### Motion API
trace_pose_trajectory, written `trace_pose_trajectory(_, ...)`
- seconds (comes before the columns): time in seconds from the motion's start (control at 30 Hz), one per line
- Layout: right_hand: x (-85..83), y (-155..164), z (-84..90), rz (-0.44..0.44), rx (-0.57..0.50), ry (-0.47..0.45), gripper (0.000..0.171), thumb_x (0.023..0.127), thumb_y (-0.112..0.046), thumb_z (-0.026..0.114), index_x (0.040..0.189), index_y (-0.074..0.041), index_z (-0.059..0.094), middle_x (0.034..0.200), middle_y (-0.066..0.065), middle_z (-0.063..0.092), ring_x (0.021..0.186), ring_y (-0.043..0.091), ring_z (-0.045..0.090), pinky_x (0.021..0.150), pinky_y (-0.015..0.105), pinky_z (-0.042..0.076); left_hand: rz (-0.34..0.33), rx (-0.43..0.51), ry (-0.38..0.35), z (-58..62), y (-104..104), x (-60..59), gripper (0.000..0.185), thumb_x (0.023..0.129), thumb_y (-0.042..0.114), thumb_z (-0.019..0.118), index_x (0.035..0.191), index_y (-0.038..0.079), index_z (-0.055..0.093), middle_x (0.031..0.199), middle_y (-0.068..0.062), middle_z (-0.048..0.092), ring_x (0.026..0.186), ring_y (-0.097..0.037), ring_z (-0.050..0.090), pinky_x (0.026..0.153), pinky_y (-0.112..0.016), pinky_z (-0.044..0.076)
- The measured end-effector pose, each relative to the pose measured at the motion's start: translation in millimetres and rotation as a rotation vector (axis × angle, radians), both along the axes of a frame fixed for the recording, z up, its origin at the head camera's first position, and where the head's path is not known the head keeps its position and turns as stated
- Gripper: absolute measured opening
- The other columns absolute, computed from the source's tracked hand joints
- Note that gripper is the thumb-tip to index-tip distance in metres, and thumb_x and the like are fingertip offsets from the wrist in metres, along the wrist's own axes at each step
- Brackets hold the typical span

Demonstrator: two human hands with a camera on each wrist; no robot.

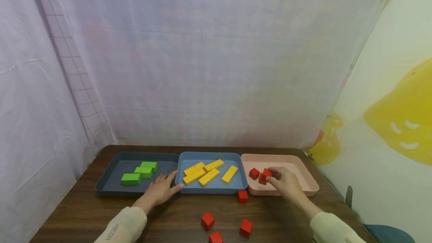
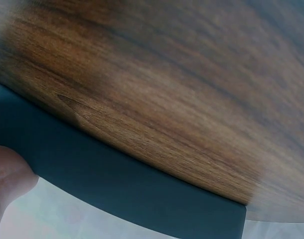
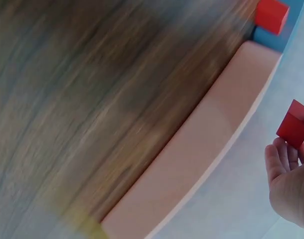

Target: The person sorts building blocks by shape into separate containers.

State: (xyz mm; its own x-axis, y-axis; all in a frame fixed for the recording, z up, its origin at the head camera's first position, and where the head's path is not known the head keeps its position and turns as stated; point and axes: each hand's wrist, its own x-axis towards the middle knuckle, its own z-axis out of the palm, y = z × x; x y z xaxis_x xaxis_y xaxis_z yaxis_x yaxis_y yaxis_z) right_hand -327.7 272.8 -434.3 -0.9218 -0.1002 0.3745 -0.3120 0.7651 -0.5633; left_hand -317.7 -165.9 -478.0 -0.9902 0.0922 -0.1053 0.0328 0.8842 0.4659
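My right hand (image 1: 281, 179) reaches into the pink tray (image 1: 308, 177) and pinches a red cube (image 1: 267, 173) in its fingertips; the right wrist view shows that red cube (image 3: 293, 124) at the fingers (image 3: 279, 159) above the pink tray's wall (image 3: 202, 149). Two more red cubes (image 1: 254, 173) lie in the tray beside it. My left hand (image 1: 162, 188) rests flat on the front corner of the dark grey tray (image 1: 111, 171), fingers spread toward the blue tray (image 1: 212, 189). The dark grey tray's rim (image 2: 117, 184) fills the left wrist view.
Green blocks (image 1: 140, 171) lie in the dark grey tray, several yellow bars (image 1: 206, 173) in the blue one. Loose red cubes sit on the wooden table (image 1: 84, 213): one by the trays (image 1: 242, 196), three nearer me (image 1: 207, 221). Curtains close off the back and sides.
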Motion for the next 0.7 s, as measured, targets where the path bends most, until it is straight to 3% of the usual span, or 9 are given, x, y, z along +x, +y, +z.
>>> trace_pose_trajectory(0.37, -38.8, 35.6, -20.8, -0.078, 0.057, -0.036, 0.032, 0.089, -0.012, 0.072, 0.114, 0.008, 0.068, 0.109, 0.024, 0.069, 0.099, 0.037, 0.066, 0.088, 0.055, 0.051, -0.003, -0.005, 0.017, 1.7, 0.8, 1.7, 0.076, 0.096, 0.060, 0.052, 0.155, 0.016, 0.033, 0.153, -0.023, 0.038, 0.140, -0.049, 0.028, 0.107, -0.070, 0.021)
trace_pose_trajectory(0.57, -47.9, 42.5, -20.2, -0.156, 0.072, -0.138, 0.039, 0.091, -0.014, 0.068, 0.118, 0.013, 0.062, 0.113, 0.030, 0.064, 0.101, 0.041, 0.061, 0.091, 0.058, 0.048, 0.001, -0.010, 0.018, 2.3, 1.6, 2.7, 0.076, 0.096, 0.061, 0.052, 0.155, 0.016, 0.033, 0.152, -0.023, 0.039, 0.140, -0.049, 0.028, 0.107, -0.070, 0.022)
trace_pose_trajectory(0.7, -50.0, 41.3, -20.3, -0.167, 0.076, -0.142, 0.038, 0.092, -0.014, 0.067, 0.118, 0.014, 0.062, 0.114, 0.031, 0.064, 0.101, 0.041, 0.061, 0.091, 0.057, 0.048, 0.000, -0.005, 0.018, 1.4, 1.0, 2.8, 0.076, 0.096, 0.061, 0.051, 0.155, 0.017, 0.033, 0.152, -0.022, 0.039, 0.141, -0.048, 0.028, 0.108, -0.069, 0.022)
